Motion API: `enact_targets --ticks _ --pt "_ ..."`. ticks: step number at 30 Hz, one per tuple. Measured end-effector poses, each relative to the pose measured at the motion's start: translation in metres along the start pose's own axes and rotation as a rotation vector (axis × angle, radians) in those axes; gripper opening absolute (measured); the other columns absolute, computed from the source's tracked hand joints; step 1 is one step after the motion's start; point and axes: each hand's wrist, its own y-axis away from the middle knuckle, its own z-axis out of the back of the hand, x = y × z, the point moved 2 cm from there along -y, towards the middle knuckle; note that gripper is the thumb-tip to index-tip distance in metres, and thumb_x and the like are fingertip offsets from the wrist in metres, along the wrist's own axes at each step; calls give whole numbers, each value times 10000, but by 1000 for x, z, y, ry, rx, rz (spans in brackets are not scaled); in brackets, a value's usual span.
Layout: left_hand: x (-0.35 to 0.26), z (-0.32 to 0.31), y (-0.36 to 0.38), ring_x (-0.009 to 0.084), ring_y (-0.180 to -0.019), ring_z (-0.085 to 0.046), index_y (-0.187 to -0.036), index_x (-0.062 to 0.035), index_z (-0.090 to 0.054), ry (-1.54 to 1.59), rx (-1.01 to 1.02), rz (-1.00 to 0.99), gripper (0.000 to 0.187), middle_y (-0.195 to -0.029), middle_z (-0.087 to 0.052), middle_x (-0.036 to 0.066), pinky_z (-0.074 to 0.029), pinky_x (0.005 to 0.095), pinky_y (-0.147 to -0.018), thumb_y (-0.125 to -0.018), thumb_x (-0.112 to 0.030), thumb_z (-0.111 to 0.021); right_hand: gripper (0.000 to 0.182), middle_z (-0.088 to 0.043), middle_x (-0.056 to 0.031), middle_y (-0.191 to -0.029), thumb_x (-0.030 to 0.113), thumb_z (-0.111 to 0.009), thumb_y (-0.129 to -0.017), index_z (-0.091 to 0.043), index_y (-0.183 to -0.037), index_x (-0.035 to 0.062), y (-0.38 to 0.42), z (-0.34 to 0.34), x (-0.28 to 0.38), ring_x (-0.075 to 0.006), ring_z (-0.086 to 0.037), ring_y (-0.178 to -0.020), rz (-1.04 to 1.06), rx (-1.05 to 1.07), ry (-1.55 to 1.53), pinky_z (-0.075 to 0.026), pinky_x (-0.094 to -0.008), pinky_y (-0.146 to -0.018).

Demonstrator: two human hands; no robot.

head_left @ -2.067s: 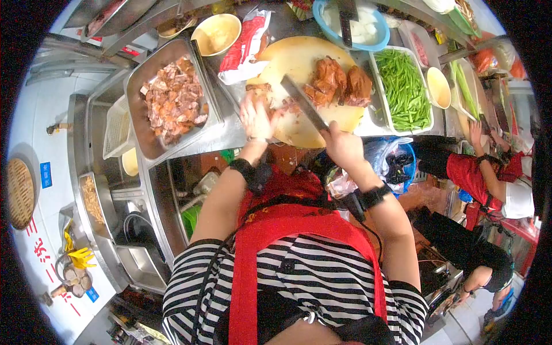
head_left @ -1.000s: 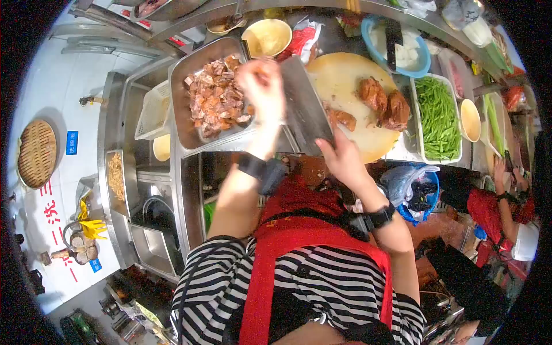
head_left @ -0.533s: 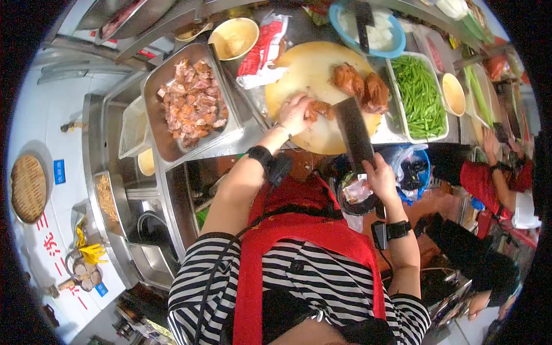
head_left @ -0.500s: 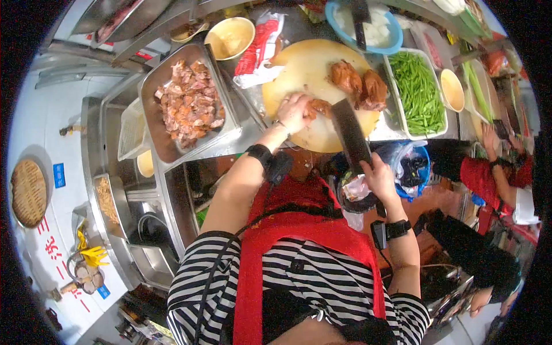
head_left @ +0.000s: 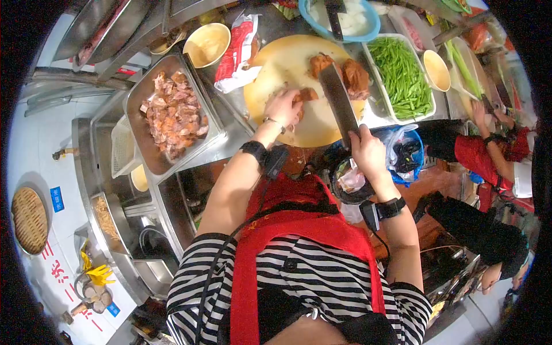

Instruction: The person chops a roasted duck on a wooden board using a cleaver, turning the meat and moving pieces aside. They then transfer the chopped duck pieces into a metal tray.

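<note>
On the round yellowish cutting board point(head_left: 264, 80), my left hand point(head_left: 282, 107) has its fingers closed round a small piece of brown meat point(head_left: 306, 95) left of centre. My right hand point(head_left: 367, 150) grips the handle of a cleaver point(head_left: 339, 102). The broad dark blade points up and left over the board, apart from the held piece. Behind the blade, larger brown meat pieces point(head_left: 355, 78) lie at the board's upper right. Part of the meat there is hidden by the blade.
Left of the board stands a metal tray point(head_left: 137, 102) of chopped meat, with a yellow bowl point(head_left: 207, 45) and red-white bag point(head_left: 237, 53) nearby. Right are a tray of green vegetables point(head_left: 401, 78) and blue basin point(head_left: 374, 23). A co-worker's hands point(head_left: 479, 113) show far right.
The view has shifted, so the board sits further left. The cleaver has lifted away from the held meat, its blade now nearer the larger pieces. My left hand still holds its piece.
</note>
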Motion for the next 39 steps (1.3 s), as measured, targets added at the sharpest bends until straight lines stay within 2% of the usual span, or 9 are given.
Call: enact_targets --ticks 5,6,10,12,16,25,31,32,39 --pt "9 -8 15 312 -830 -549 -908 -101 -584 61 -172 3 226 -880 -577 124 -449 391 -726 -719 -225 -592 233 -564 -192 -559 267 -442 -836 -430 -858 35 -18 -17 24 -354 -580 -531 -62 53 44 -459 -455 -487" --pt "7 -9 17 309 -784 -554 -846 -107 -588 54 -178 18 169 -845 -578 107 -452 394 -681 -715 -213 -589 220 -583 -170 -580 230 -436 -820 -428 -878 18 -27 -53 12 -315 -601 -541 15 207 219 -476 -426 -500" --pt "3 -11 14 294 -721 -563 -748 -111 -582 -33 -217 100 95 -790 -575 83 -455 394 -617 -709 -197 -581 201 -592 -145 -587 219 -456 -803 -437 -880 34 -36 -53 21 -291 -607 -543 108 170 237 -479 -405 -481" --pt "1 -10 14 297 -727 -564 -755 -114 -585 -49 -153 133 94 -797 -576 89 -456 394 -619 -710 -195 -577 234 -570 -174 -571 273 -453 -831 -429 -841 40 -43 -40 19 -343 -577 -527 137 143 217 -452 -454 -482" --pt "5 -12 13 304 -743 -564 -768 -117 -590 -100 -183 105 96 -796 -578 107 -455 395 -621 -715 -194 -565 224 -546 -133 -495 274 -483 -821 -419 -819 59 -30 -13 23 -313 -570 -465 164 17 169 -451 -415 -428" --pt "1 -9 10 326 -740 -560 -783 -105 -586 -82 -158 145 113 -778 -580 130 -456 414 -650 -720 -195 -560 208 -585 -146 -577 254 -463 -821 -444 -847 49 -46 -34 21 -296 -598 -524 184 117 294 -469 -410 -465" --pt "5 -17 15 283 -698 -564 -742 -123 -579 -125 -225 124 73 -741 -577 99 -443 380 -632 -690 -172 -562 216 -566 -162 -542 233 -461 -822 -437 -877 26 -32 -16 24 -331 -580 -494 18 -7 98 -459 -426 -446" --pt "2 -16 13 284 -701 -564 -744 -119 -579 -93 -224 136 80 -752 -576 103 -441 381 -641 -687 -172 -563 268 -579 -199 -615 289 -444 -834 -431 -873 24 -36 -33 19 -364 -587 -598 -33 233 213 -452 -473 -521" --pt "11 -17 15 290 -773 -562 -829 -101 -602 149 -111 182 160 -850 -580 121 -457 366 -674 -689 -171 -570 223 -582 -150 -567 258 -444 -838 -440 -847 35 -44 -16 18 -308 -598 -526 159 170 272 -467 -425 -479"
